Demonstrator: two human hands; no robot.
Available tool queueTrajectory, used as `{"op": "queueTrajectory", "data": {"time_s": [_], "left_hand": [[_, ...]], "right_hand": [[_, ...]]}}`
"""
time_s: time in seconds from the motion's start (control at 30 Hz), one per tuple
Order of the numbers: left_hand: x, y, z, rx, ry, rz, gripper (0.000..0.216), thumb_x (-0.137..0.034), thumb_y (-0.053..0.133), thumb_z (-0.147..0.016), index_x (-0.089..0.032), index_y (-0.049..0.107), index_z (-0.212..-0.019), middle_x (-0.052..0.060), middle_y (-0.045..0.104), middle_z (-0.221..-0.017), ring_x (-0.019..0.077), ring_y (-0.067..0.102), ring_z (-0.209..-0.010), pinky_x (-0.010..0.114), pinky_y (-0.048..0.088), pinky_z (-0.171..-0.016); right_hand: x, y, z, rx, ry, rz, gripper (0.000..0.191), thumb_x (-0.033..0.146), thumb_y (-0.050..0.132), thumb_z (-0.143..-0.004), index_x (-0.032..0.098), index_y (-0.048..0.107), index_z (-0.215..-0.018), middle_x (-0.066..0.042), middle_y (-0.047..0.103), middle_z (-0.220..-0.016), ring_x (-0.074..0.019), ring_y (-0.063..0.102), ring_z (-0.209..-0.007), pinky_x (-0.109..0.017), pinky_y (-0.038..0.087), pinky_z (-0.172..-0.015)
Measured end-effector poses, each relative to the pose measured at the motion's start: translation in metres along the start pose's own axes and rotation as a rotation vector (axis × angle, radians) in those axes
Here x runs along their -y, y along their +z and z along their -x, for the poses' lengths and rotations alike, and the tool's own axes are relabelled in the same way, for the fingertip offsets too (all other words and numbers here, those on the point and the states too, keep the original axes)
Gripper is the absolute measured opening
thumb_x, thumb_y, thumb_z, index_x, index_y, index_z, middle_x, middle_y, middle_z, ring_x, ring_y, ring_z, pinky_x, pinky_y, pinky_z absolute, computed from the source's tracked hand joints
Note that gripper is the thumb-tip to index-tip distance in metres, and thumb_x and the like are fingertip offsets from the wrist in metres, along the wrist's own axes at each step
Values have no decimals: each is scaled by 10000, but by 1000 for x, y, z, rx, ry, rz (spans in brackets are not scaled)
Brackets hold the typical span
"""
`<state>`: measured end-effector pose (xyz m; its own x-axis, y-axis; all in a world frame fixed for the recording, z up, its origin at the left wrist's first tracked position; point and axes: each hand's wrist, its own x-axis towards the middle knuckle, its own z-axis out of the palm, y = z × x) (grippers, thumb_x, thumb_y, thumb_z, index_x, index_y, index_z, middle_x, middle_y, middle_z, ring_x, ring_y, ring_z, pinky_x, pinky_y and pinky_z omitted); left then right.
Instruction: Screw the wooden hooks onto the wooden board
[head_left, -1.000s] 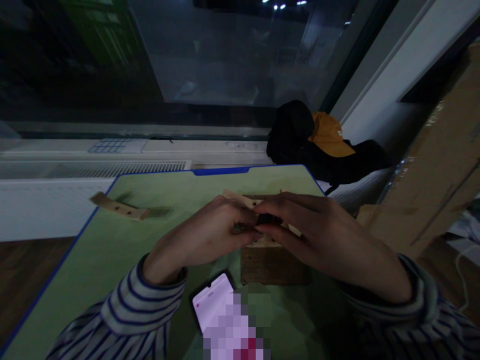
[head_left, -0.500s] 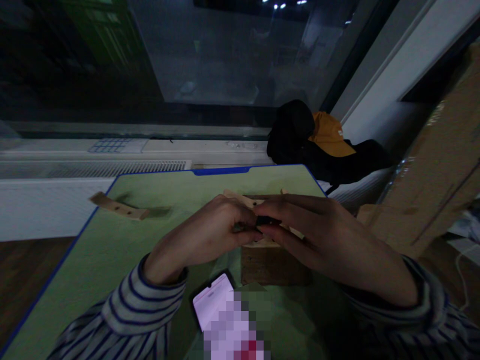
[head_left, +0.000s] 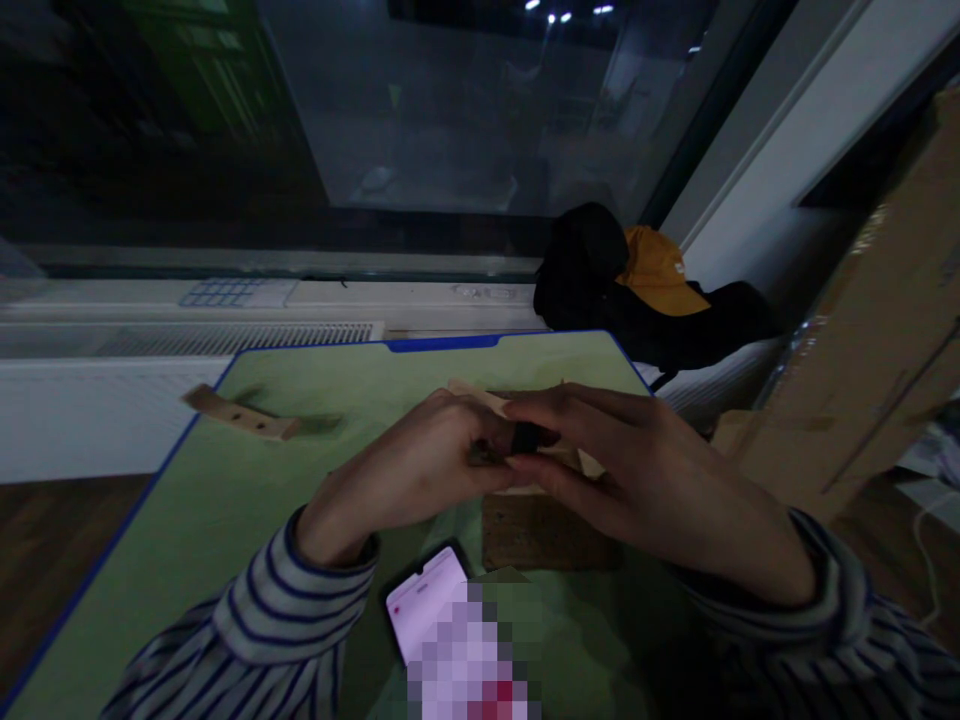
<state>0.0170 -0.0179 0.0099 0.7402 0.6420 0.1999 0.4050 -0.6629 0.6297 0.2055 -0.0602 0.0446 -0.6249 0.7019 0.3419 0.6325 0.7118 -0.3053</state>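
Observation:
My left hand (head_left: pixel 446 450) is closed, its fingertips curled in a pinch above a light wooden piece (head_left: pixel 480 393). My right hand (head_left: pixel 637 465) comes from the other side, thumb below and fingers above a small black object (head_left: pixel 526 437), whose kind I cannot make out. The fingertips of both hands meet around it. What lies inside the left fingers is hidden. Beneath the hands rests a dark brown wooden board (head_left: pixel 551 535), with the light wooden piece on it mostly covered by the hands.
A curved wooden slat (head_left: pixel 244 415) with two holes lies at the left of the green table (head_left: pixel 360 385). Nearer stands a lit phone (head_left: pixel 431 600), partly blurred. Behind are a radiator (head_left: pixel 300 340), an orange cap (head_left: pixel 656 270) on dark cloth, and a cardboard box (head_left: pixel 862 330) at right.
The right fingers have shifted slightly left and closer over the left fingertips. More of the small black object shows between the hands now. The left hand has barely moved.

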Motion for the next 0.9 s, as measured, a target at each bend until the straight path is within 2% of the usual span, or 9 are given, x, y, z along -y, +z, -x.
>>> {"op": "queueTrajectory", "data": {"time_s": [0.07,0.17,0.37,0.6,0.8,0.9], "left_hand": [[1,1,0,-9,-6,11,176,-300,588,-816,-162,655,-729,6,657,-749,135,591,-724,247,433,-685],[2,1,0,20,-12,43,172,-299,578,-826,-167,669,-764,13,672,-795,144,603,-775,253,447,-721],[1,1,0,73,-22,50,122,-203,564,-812,-158,676,-794,14,666,-804,138,598,-779,249,448,-733],[1,3,1,105,-59,42,145,-138,543,-782,-166,679,-827,-9,648,-782,113,571,-713,227,428,-657],[2,2,-1,43,-26,26,131,-236,609,-797,-183,683,-893,5,669,-860,135,588,-801,247,429,-731],[3,2,0,36,-14,28,114,-242,601,-807,-174,687,-838,12,678,-842,142,603,-793,254,439,-745]], "right_hand": [[1,0,1,12,-19,-34,380,239,497,-888,151,468,-1256,-65,611,-1150,-139,577,-1010,-259,474,-836],[1,0,2,5,-48,-42,356,195,470,-899,183,479,-1255,-45,580,-1227,-128,546,-1082,-256,449,-897],[0,2,0,1,-21,34,263,233,472,-905,187,533,-1156,-42,640,-1069,-136,601,-932,-265,472,-793],[0,2,-1,-23,-6,53,214,253,531,-876,175,552,-1075,-24,645,-938,-128,600,-810,-244,458,-682],[0,1,0,-24,-7,55,241,262,517,-883,169,546,-1103,-27,640,-947,-123,598,-804,-233,460,-664],[0,1,1,-20,-36,33,296,241,507,-885,169,527,-1171,-45,640,-1048,-132,601,-910,-239,475,-762]]}}
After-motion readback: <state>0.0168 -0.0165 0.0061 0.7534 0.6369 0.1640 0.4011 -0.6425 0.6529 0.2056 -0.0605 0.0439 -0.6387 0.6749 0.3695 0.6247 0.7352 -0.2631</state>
